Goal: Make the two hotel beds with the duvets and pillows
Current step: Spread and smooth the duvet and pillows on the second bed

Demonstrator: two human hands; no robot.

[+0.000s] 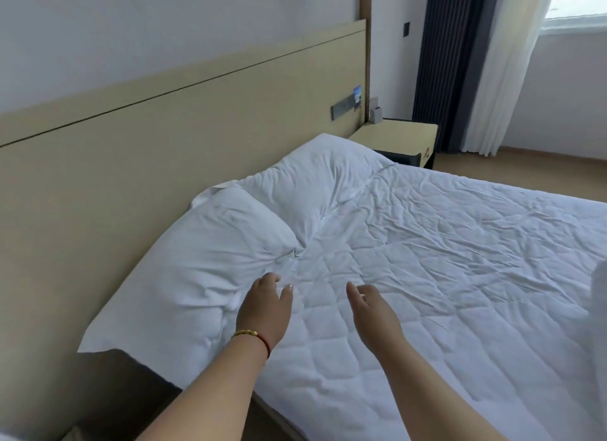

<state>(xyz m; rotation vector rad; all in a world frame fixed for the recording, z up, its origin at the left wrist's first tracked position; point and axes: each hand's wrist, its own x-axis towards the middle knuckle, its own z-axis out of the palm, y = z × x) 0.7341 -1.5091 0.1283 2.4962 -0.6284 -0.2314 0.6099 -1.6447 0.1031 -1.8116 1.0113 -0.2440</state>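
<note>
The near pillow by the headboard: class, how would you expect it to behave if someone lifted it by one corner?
The near pillow would probably sag and fold, since its cover is creased and dented. It looks plump, so likely light for its bulk. It should not roll or slide, lying flat on the quilted cover.

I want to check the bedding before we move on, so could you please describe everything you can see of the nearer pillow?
The nearer pillow is white, in a creased cotton-looking case, plump and lying flat at the head of the bed against the beige headboard. Its far end meets the second pillow; its near corner hangs past the mattress edge. The left hand hovers at its inner edge; contact is unclear.
</note>
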